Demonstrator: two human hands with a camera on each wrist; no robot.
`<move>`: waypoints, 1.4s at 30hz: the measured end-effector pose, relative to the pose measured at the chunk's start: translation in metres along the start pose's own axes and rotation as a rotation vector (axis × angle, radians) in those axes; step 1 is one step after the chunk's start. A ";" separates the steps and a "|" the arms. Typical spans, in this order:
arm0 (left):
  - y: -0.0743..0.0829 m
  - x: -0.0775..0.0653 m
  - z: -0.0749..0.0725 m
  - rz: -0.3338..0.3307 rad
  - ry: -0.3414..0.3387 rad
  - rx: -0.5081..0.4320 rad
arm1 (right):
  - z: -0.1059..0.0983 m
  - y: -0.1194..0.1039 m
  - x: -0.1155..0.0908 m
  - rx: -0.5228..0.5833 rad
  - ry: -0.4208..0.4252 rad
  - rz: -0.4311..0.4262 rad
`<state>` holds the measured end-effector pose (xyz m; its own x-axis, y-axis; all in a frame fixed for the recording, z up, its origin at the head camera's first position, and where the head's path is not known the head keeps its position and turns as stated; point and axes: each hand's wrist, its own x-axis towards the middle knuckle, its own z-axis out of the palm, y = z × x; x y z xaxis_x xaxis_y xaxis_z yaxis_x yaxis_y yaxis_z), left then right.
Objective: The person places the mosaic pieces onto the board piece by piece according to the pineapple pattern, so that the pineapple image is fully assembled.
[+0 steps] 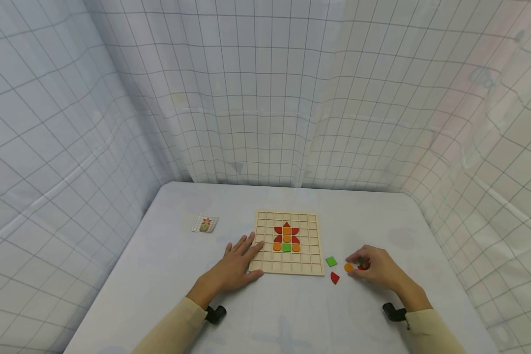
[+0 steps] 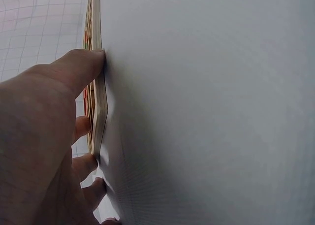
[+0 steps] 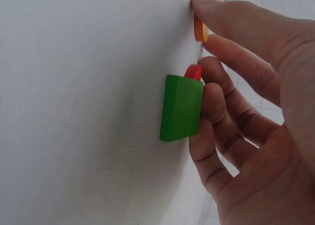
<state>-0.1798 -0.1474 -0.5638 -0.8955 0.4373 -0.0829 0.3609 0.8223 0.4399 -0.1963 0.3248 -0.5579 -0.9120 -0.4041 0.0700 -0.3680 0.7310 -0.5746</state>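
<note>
Orange disc lies flat, right of the board, right grip pinching it, left grip spread; right-wrist view shows a green square head view mostly hides

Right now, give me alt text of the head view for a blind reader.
A right hand curls thumb and forefinger around an orange disc, near loose pieces; the left hand rests on a gridded board bearing a red, orange and green pattern. A picture card lies farther left.

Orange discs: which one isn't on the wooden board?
The orange disc between the right grip's thumb and index finger; the other orange discs sit on the wooden board.
</note>
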 end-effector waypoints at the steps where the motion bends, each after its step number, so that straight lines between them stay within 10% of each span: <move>1: 0.000 0.000 0.000 -0.001 -0.002 0.002 | 0.000 0.000 0.000 0.000 0.000 -0.002; 42: 0.002 -0.001 -0.002 0.003 0.004 0.002 | 0.005 -0.003 0.005 0.039 0.038 -0.014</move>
<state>-0.1787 -0.1464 -0.5611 -0.8953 0.4387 -0.0779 0.3644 0.8216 0.4384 -0.1986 0.3179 -0.5600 -0.9133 -0.3926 0.1087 -0.3742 0.7032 -0.6045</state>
